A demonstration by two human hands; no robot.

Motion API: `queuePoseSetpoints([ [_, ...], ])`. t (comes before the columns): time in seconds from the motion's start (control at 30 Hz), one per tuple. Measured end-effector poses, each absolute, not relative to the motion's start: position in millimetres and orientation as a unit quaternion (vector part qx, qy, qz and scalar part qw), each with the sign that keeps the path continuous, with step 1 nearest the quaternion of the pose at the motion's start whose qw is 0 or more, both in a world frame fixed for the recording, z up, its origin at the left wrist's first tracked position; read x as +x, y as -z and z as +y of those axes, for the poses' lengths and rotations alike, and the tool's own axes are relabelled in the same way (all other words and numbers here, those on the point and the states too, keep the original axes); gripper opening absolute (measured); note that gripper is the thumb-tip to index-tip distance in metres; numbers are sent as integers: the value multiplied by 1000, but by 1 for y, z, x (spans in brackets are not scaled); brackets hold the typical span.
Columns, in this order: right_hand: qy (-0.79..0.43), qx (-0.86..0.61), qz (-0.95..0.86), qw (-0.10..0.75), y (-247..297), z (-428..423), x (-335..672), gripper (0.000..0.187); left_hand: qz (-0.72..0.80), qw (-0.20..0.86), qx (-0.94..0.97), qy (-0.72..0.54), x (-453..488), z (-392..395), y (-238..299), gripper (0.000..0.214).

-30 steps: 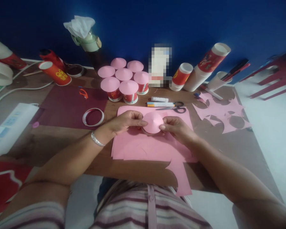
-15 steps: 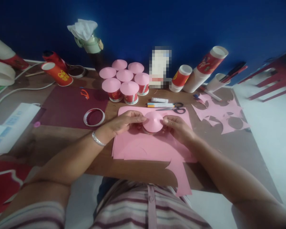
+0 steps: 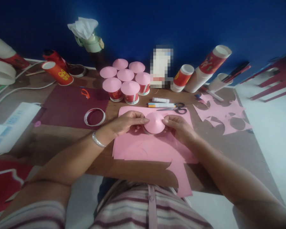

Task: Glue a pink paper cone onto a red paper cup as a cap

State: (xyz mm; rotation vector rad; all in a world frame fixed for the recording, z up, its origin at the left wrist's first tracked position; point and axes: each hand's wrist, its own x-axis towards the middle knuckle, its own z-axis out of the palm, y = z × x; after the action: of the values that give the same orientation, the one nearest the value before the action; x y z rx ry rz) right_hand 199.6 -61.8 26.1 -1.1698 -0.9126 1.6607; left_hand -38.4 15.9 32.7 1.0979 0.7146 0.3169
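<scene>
A pink paper cone (image 3: 154, 122) sits on a cup that is mostly hidden beneath it, over sheets of pink paper (image 3: 152, 146) on the table. My left hand (image 3: 125, 123) pinches the cone's left edge with closed fingers. From the other side, my right hand (image 3: 177, 126) pinches its right edge. Behind them stand several red and white cups capped with pink cones (image 3: 125, 81).
Scissors (image 3: 178, 108), markers (image 3: 160, 105) and a glue stick (image 3: 160, 100) lie just beyond the paper. A tape ring (image 3: 94, 116) rests on a maroon sheet (image 3: 69, 106) at left. Cut pink scraps (image 3: 220, 114) and stacked cups (image 3: 208, 65) are at right. A tissue holder (image 3: 88, 38) stands at the back.
Both hands have kept hold of the cone; the fingertips have shifted slightly along its rim. Nothing else has moved.
</scene>
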Motion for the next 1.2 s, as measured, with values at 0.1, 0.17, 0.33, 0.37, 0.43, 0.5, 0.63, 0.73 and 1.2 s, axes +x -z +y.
queuePoseSetpoints([
  [0.1, -661, -476, -372, 445, -27, -62, 200, 46, 331, 777, 513, -150, -39, 15, -33, 50],
  [0.17, -656, -481, -376, 444, -26, -62, 200, 46, 333, 775, 515, -149, -39, 15, -34, 49],
  [0.33, -662, -477, -382, 434, -22, -61, 202, 45, 341, 770, 517, -151, -38, 16, -34, 48],
  [0.37, -665, -473, -384, 432, -22, -61, 202, 44, 340, 771, 517, -152, -38, 16, -34, 48],
  [0.43, -668, -467, -388, 431, -20, -60, 203, 45, 339, 771, 516, -155, -37, 16, -33, 48],
  [0.5, -670, -462, -389, 431, -19, -59, 204, 44, 341, 770, 515, -157, -37, 16, -32, 49],
  [0.63, -677, -457, -389, 425, -17, -57, 204, 44, 343, 771, 513, -157, -36, 16, -31, 52],
  [0.73, -676, -456, -398, 420, -18, -57, 204, 45, 341, 770, 518, -152, -35, 16, -30, 53],
  [1.2, -192, -499, -721, 441, -32, -77, 201, 43, 265, 306, 854, -328, -45, 7, -47, 52],
])
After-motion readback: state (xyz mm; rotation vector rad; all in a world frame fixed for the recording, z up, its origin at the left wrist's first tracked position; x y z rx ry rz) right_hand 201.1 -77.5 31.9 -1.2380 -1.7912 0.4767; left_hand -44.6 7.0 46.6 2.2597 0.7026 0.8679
